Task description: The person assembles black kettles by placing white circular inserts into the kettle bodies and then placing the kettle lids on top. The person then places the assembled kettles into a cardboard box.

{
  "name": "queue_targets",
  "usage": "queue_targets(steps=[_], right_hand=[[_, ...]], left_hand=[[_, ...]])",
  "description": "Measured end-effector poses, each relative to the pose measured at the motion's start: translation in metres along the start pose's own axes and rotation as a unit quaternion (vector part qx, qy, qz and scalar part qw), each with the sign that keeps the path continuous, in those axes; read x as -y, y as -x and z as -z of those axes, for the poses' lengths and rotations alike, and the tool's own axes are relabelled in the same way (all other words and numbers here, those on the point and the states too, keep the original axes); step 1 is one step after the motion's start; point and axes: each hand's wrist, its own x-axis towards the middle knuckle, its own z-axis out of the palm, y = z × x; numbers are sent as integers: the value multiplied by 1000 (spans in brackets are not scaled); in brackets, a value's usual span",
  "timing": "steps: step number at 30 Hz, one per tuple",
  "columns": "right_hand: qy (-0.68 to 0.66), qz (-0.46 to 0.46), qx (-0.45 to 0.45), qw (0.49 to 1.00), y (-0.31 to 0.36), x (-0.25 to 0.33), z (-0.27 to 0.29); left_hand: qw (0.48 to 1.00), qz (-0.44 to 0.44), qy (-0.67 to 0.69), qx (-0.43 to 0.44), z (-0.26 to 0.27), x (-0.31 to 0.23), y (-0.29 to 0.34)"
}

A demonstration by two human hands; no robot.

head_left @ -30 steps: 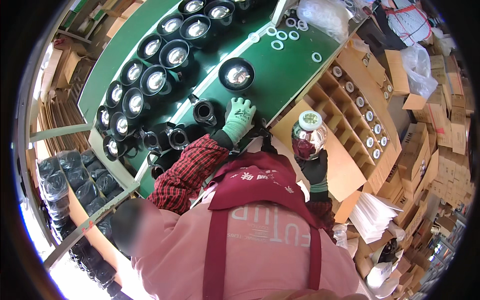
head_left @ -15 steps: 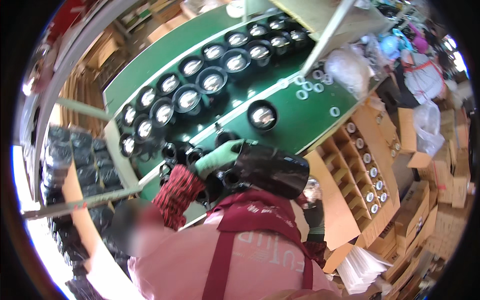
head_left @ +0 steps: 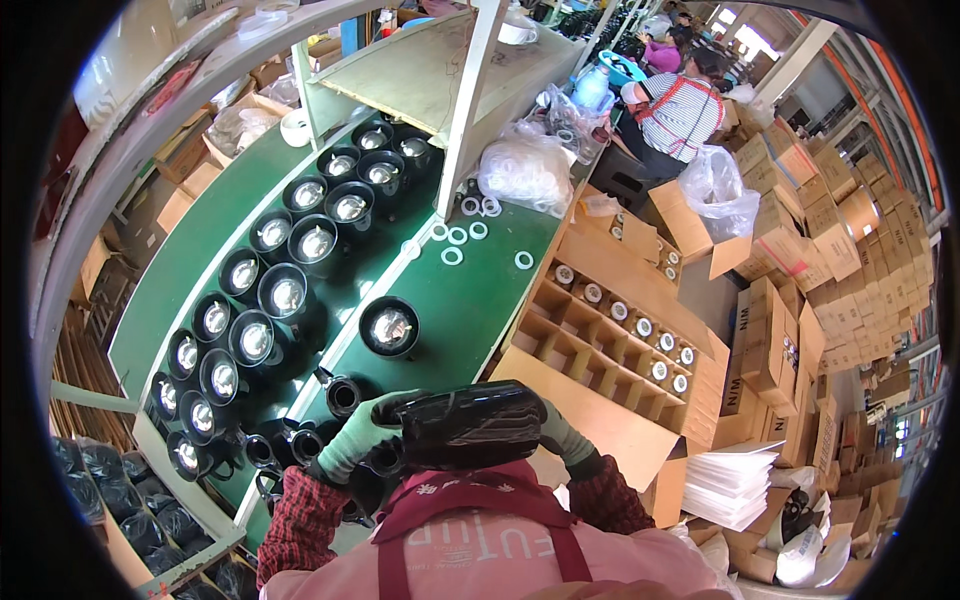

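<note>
Gripped at its left end by the left hand (head_left: 362, 435), in a pale green glove, a black casing (head_left: 475, 425) lies nearly level before the person's chest. It is a smooth, glossy cylinder streaked with reflections. The right hand (head_left: 565, 435) is against its right end, the fingers mostly hidden; how they close cannot be told.

Leftmost, black vessels (head_left: 283, 290) with silvery insides stand in rows on the green bench (head_left: 460, 335). Rightward, the maroon apron (head_left: 455, 500) bears white characters and the pink top (head_left: 490, 560) pale lettering; beyond the divided carton (head_left: 600, 405), brown boxes (head_left: 765, 350) carry dark print.

Half a second ago the casing slanted down to the right, a silvery flask near its lower end; now it is almost level and the flask has gone from sight.
</note>
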Motion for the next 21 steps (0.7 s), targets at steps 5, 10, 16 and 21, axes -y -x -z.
queue_targets(steps=[5, 10, 16, 21], right_hand=[[10, 58, -62, 996, -8, 3, -11], [6, 124, -102, 987, -21, 24, -26], [-66, 149, -153, 975, -94, 71, -33], [486, 334, -253, 767, -204, 43, -26]], left_hand=[[985, -81, -141, -63, -3, -12, -8], [972, -91, 2, -216, 13, 34, -49], [906, -168, -138, -363, 39, 100, -96], [906, -95, -21, -412, 53, 83, -71]])
